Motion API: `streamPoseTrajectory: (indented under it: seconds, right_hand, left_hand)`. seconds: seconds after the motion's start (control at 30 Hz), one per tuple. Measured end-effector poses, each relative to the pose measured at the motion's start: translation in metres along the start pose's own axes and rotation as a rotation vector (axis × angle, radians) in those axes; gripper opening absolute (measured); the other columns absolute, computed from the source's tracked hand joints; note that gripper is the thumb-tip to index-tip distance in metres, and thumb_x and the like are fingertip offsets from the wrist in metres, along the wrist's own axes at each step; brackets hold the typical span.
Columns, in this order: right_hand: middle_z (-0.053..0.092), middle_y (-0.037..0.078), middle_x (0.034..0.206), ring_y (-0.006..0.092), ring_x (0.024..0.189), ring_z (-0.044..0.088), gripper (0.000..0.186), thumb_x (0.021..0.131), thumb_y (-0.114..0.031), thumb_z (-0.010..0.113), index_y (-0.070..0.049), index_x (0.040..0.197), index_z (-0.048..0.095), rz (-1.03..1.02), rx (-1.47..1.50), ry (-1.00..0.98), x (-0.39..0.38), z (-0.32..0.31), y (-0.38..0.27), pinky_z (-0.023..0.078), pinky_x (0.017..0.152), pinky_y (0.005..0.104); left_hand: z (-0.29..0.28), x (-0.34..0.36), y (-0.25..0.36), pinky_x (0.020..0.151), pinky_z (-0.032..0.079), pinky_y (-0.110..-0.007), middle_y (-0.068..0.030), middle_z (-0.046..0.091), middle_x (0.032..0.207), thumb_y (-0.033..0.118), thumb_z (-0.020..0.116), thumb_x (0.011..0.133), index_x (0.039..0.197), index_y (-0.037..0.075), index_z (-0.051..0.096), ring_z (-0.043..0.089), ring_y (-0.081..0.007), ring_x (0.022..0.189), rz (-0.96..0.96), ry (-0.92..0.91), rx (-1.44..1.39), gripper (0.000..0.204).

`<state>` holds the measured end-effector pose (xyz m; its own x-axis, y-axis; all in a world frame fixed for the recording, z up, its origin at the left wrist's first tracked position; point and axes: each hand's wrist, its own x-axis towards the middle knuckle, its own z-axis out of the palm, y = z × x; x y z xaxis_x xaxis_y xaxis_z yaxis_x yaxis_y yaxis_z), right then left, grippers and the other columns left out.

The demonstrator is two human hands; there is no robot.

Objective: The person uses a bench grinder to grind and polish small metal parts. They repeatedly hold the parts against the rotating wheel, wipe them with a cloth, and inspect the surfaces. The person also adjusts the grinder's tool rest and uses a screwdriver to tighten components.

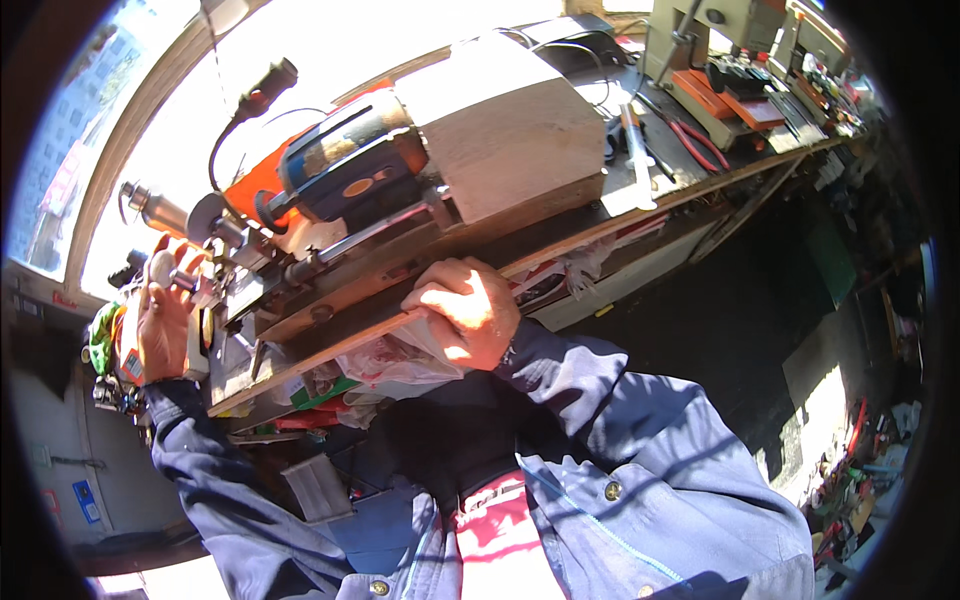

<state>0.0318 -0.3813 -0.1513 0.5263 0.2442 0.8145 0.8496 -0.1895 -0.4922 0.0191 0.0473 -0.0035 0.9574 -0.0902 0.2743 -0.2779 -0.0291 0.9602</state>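
A small bench machine with a blue motor (345, 155) stands on the workbench at the left. My left hand (165, 320) is at the machine's left end, its fingers closed around a round grey knob (161, 266). Close to those fingers are the machine's metal clamp parts (250, 270). My right hand (468, 312) rests on the front edge of the bench, just in front of the machine's base, with its fingers curled. Anything inside that curl is hidden. A horizontal metal rod (365, 238) runs along the machine's front, above and left of my right hand.
A pale wooden box (515, 125) sits right of the motor. Farther right lie red-handled pliers (700, 145) and orange trays (725, 105) of tools. A black lamp (265, 90) on a bent neck rises behind the machine. Plastic bags (400, 355) fill the shelf below.
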Motion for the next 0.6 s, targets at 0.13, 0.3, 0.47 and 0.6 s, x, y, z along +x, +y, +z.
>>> streamPoseTrajectory:
  seconds: [0.13, 0.3, 0.47, 0.6]
  right_hand:
    - [0.068, 0.008, 0.090, 0.0303, 0.079, 0.064, 0.023, 0.073, 0.003, 0.068, -0.008, 0.092, 0.072, 0.007, -0.032, -0.017, 0.005, 0.003, -0.004, 0.050, 0.070, 0.0393]
    - [0.068, 0.008, 0.091, 0.0314, 0.080, 0.064, 0.021, 0.074, 0.001, 0.070, -0.009, 0.092, 0.072, 0.026, -0.086, -0.016, 0.007, 0.007, -0.008, 0.051, 0.072, 0.0406]
    - [0.070, 0.010, 0.091, 0.0328, 0.081, 0.067, 0.024, 0.071, 0.004, 0.068, -0.007, 0.092, 0.071, 0.018, -0.059, -0.027, 0.006, 0.006, -0.007, 0.051, 0.072, 0.0403]
    - [0.069, 0.010, 0.090, 0.0323, 0.079, 0.066, 0.024, 0.072, 0.004, 0.067, -0.008, 0.092, 0.072, 0.017, -0.073, -0.020, 0.005, 0.008, -0.008, 0.051, 0.072, 0.0403]
  left_hand:
    - [0.013, 0.009, 0.017, 0.097, 0.055, -0.038, -0.0115, 0.060, 0.137, 0.036, 0.075, 0.096, 0.138, 0.005, 0.050, 0.064, -0.0192, 0.111, -0.047, 0.059, 0.173, 0.057]
    - [0.059, 0.008, 0.026, 0.058, 0.040, -0.026, 0.0010, 0.052, 0.064, 0.039, 0.074, 0.094, 0.078, 0.005, 0.062, 0.051, -0.0064, 0.064, 0.168, 0.694, 1.351, 0.040]
    - [0.065, 0.009, 0.023, 0.057, 0.044, -0.032, -0.0061, 0.056, 0.058, 0.034, 0.070, 0.095, 0.076, 0.003, 0.064, 0.057, -0.0155, 0.056, 0.164, 0.694, 1.061, 0.037]
    - [0.041, -0.001, 0.016, 0.058, 0.047, -0.024, 0.0013, 0.061, 0.080, 0.038, 0.063, 0.103, 0.111, 0.010, 0.063, 0.061, -0.0120, 0.065, 0.041, 0.427, 0.294, 0.029]
